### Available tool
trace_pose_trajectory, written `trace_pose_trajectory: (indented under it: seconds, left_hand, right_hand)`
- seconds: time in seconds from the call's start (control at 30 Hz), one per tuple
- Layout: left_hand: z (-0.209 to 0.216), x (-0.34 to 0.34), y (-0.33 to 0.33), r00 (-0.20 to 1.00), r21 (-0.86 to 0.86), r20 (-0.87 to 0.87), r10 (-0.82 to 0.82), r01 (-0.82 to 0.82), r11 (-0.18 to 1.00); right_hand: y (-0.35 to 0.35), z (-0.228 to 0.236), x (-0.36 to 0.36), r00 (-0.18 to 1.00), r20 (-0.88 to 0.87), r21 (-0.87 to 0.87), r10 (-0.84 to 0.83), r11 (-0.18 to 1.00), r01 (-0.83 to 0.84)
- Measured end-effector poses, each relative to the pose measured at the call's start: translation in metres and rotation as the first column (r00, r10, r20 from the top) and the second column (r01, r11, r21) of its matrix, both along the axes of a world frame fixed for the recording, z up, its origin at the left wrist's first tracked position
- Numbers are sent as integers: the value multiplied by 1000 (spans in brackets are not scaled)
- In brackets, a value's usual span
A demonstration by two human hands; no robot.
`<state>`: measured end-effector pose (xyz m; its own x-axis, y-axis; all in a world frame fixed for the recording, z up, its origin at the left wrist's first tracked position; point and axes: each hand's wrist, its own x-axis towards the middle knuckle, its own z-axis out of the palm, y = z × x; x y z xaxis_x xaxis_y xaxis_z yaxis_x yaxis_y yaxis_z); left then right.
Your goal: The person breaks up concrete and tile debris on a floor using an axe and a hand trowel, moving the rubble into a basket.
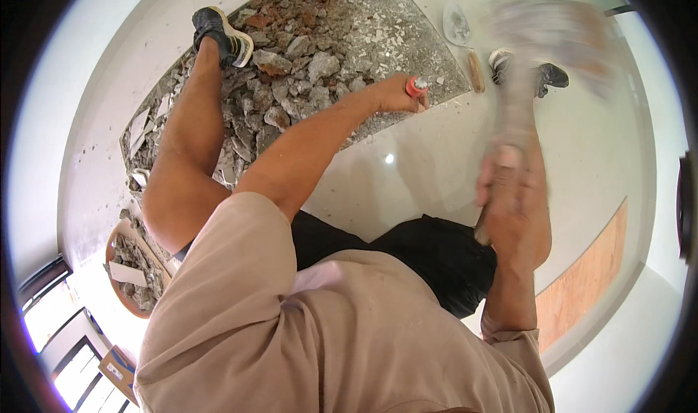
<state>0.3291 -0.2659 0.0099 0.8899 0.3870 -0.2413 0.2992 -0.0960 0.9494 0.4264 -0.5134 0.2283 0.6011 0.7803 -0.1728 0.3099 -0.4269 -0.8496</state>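
Observation:
My left hand (395, 95) is closed around a chisel with a red grip (415, 88), its metal struck end facing up. It stands at the right edge of a broken patch of floor (407, 38), where tiles border bare, rough mortar. The chisel's tip is hidden below the hand. My right hand (509, 195) is wrapped round the wooden handle of a hammer (520, 104). The hammer's large head is raised to the upper right, above my right foot, and smeared by motion. A gap separates the hammer head from the chisel.
Rubble chunks (291, 86) fill the broken patch between my legs. What looks like a trowel (475, 71) lies on the tiles near my right shoe (552, 76). A round basin (116, 257) with rubble stands lower left; a wooden board (585, 275) lies at the right.

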Motion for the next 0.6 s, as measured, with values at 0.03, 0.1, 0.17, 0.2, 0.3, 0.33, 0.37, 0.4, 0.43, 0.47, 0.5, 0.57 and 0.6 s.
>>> trace_pose_trajectory:
  seconds: [0.03,0.1,0.17,0.2,0.3,0.33,0.37,0.4,0.43,0.47,0.5,0.57,0.6]
  left_hand:
    - [0,0,1,1000,-33,17,-9,10,999]
    - [-1,-1,3,999,-53,32,-13,15,998]
    - [-1,-5,1,999,6,28,-33,32,999]
    - [-2,-7,-1,999,-4,12,-46,46,999]
    - [-8,-11,-16,995,49,-48,-85,87,995]
    - [-11,-10,-19,998,120,-50,32,-26,992]
    - [-14,-8,-26,988,158,-58,144,-133,978]
    - [-18,-6,-36,987,135,-76,144,-132,982]
    - [-21,2,-40,988,147,-34,150,-143,979]
    - [-23,12,-43,986,168,22,166,-167,972]
    - [-25,21,-50,987,165,17,160,-161,973]
    - [-24,34,-65,977,415,-198,82,7,910]
    - [-22,36,-68,954,505,-294,53,108,857]
  right_hand:
    - [1,6,2,1000,-4,-7,4,1000,-4]
    - [0,1,1,957,-290,581,2,795,175]
    - [9,-31,0,938,340,493,68,837,-239]
    - [13,-53,-1,864,477,233,158,926,-298]
    - [7,-97,2,878,308,-308,366,912,-273]
    - [6,-105,6,918,257,-244,302,939,-240]
    - [-2,-106,7,964,160,-255,213,952,-168]
    - [-6,-104,9,956,156,-234,250,949,-210]
    - [-12,-98,11,994,-48,-201,94,974,-102]
    - [-14,-91,11,967,-245,-179,-67,984,23]
    - [-16,-84,11,968,-244,-185,-58,983,12]
    - [-17,-74,10,929,-365,-19,-60,998,57]
    - [-16,-72,9,930,-347,-86,-123,991,99]
